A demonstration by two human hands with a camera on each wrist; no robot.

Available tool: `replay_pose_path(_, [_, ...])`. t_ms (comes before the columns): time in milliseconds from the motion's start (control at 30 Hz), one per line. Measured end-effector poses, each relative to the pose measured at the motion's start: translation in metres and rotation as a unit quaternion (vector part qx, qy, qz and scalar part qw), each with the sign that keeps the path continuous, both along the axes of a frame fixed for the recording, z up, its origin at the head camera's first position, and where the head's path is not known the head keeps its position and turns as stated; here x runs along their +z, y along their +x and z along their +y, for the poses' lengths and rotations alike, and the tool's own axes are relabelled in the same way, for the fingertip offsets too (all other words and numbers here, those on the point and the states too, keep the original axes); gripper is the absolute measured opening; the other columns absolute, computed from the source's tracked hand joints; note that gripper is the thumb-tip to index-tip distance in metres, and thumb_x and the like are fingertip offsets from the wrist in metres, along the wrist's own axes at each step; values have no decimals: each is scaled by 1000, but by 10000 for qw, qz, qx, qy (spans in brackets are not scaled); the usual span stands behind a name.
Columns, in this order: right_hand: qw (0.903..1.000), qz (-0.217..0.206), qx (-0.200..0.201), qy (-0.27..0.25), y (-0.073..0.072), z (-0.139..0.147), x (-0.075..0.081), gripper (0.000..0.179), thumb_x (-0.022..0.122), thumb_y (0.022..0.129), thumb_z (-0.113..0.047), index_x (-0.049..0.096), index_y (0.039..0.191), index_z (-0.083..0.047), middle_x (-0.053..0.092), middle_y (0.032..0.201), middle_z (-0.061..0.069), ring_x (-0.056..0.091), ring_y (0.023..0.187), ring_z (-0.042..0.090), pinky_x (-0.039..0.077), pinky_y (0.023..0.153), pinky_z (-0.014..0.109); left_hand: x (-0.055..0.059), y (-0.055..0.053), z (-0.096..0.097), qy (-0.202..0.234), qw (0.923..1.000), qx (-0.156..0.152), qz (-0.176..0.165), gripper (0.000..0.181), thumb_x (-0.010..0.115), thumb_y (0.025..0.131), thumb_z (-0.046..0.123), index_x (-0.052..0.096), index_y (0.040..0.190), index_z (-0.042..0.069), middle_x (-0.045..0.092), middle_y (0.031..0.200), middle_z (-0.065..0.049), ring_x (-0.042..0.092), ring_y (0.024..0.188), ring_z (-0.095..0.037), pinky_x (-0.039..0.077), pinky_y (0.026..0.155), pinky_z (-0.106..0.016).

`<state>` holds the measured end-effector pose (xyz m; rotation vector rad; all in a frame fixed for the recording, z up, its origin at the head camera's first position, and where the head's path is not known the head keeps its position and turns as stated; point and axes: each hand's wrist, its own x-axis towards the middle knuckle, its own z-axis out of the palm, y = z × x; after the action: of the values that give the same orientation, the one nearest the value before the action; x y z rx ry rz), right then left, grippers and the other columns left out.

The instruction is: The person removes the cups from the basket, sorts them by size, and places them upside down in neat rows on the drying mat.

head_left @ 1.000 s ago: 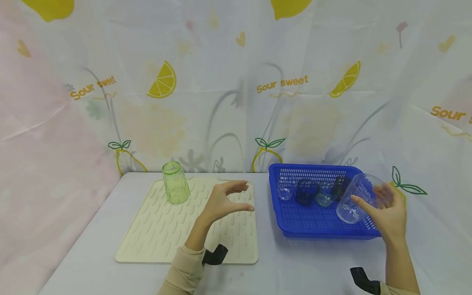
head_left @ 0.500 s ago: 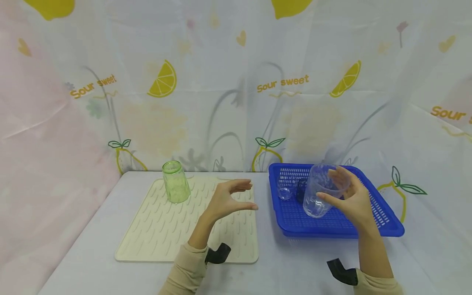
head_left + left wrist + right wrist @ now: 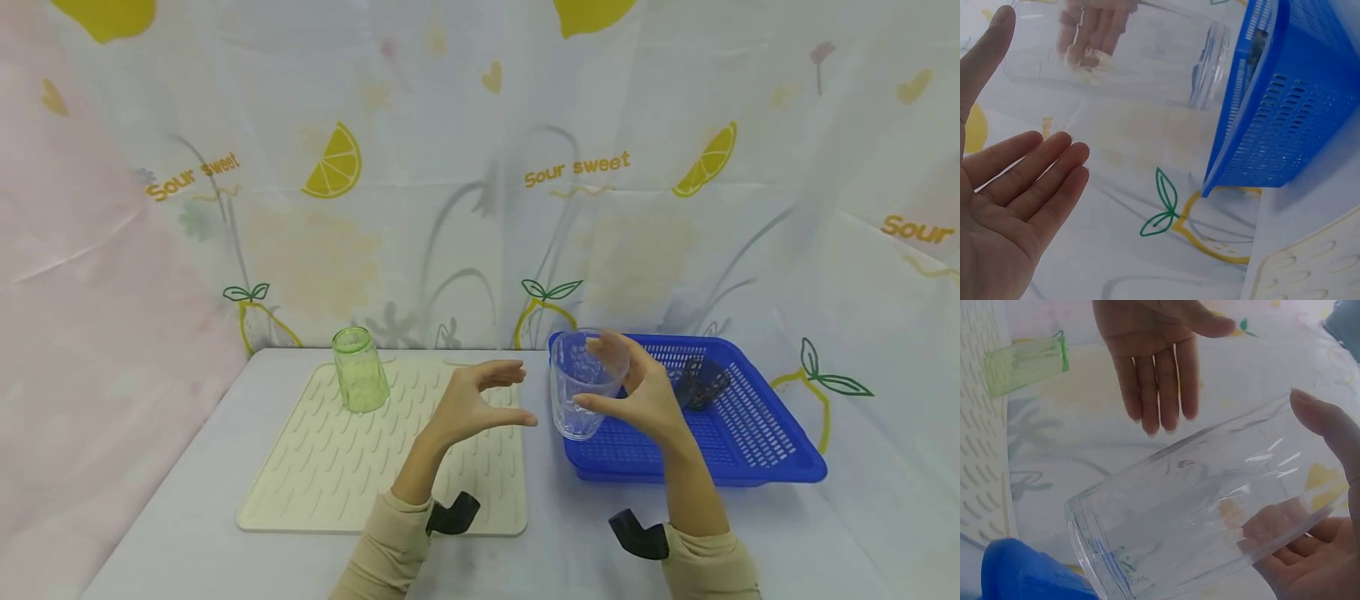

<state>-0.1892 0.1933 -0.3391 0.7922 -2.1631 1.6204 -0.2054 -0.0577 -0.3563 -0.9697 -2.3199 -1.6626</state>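
The right hand (image 3: 647, 402) sits right of centre in the head view, pinching a clear glass (image 3: 572, 385) between thumb and fingers; the glass is tilted, its wide mouth up and its base down, in front of the left end of a blue basket (image 3: 757, 446); whether it touches the basket I cannot tell. The left hand (image 3: 476, 408), at the centre of the frame, is spread, its fingers stretched out side by side and its thumb well apart from them; it is near the clear glass, with a gap between. Dark glassware (image 3: 702, 383) lies in the basket at the right of the frame, its pieces hard to separate; a green glass (image 3: 362, 371) stands on a cream mat (image 3: 300, 492), left of centre; a lemon-print cloth (image 3: 427, 250) fills the upper frame.
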Motion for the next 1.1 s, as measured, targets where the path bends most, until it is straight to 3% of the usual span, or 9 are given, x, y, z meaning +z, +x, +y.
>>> replay_pose_path(200, [9987, -78, 504, -88, -7, -16, -3, 84, 78, 64, 13, 37, 137, 9, 57, 123, -6, 51, 120, 8, 43, 101, 18, -1, -2, -1, 84, 9997, -166, 185, 68, 86, 67, 19, 58, 124, -3, 66, 114, -15, 64, 104, -25, 52, 93, -36])
replay_pose_path(333, [9962, -75, 851, -141, -10, -24, -6, 82, 78, 66, 11, 36, 136, 11, 57, 123, 0, 52, 121, 10, 43, 101, 21, 1, -2, -1, 274, 9987, -340, 264, 68, 87, 66, 18, 58, 123, -5, 66, 115, -15, 63, 106, -23, 52, 94, -31])
replay_pose_path(467, [9937, -94, 1102, -202, -11, -28, -8, 79, 79, 67, 9, 38, 135, 10, 57, 123, -2, 52, 121, 13, 44, 100, 20, 2, -3, -1, 378, 9979, -419, 315, 68, 87, 64, 11, 57, 123, -5, 65, 117, -15, 62, 108, -23, 51, 95, -29])
replay_pose_path(633, [9895, -91, 1426, -222, -12, -31, -12, 78, 77, 69, 9, 37, 136, 10, 57, 124, 6, 52, 121, 14, 44, 101, 22, 2, -2, -2, 380, 9983, -377, 232, 70, 86, 64, 7, 55, 126, -5, 64, 118, -17, 61, 109, -27, 50, 96, -30])
replay_pose_path(700, [9879, -114, 1535, -200, -12, -33, -14, 78, 77, 69, 10, 36, 136, 10, 56, 124, 16, 52, 122, 14, 44, 101, 23, 3, -2, -3, 392, 9983, -391, 193, 70, 86, 65, 7, 54, 127, -4, 63, 118, -17, 61, 110, -29, 50, 97, -30])
replay_pose_path(867, [9831, -270, 1810, -105, -12, -37, -18, 84, 77, 69, 9, 32, 140, 11, 48, 127, 35, 50, 124, 14, 44, 102, 25, 3, -3, -4, 576, 9964, -624, 85, 73, 85, 69, 29, 54, 128, -2, 61, 121, -17, 59, 113, -27, 47, 100, -30])
replay_pose_path(967, [9814, -326, 1888, -86, -12, -38, -19, 86, 78, 70, 7, 29, 141, 10, 45, 131, 35, 48, 126, 18, 42, 105, 28, 3, -3, -4, 647, 9955, -687, 12, 81, 82, 67, 44, 54, 129, 0, 60, 123, -16, 58, 116, -26, 46, 101, -30])
replay_pose_path(1100, [9807, -399, 1912, -108, -12, -40, -20, 86, 79, 72, 2, 29, 142, 9, 38, 140, 31, 40, 132, 31, 39, 108, 32, 3, -1, -4, 650, 9956, -679, -55, 86, 82, 67, 45, 50, 133, 0, 57, 128, -16, 55, 120, -27, 45, 102, -30])
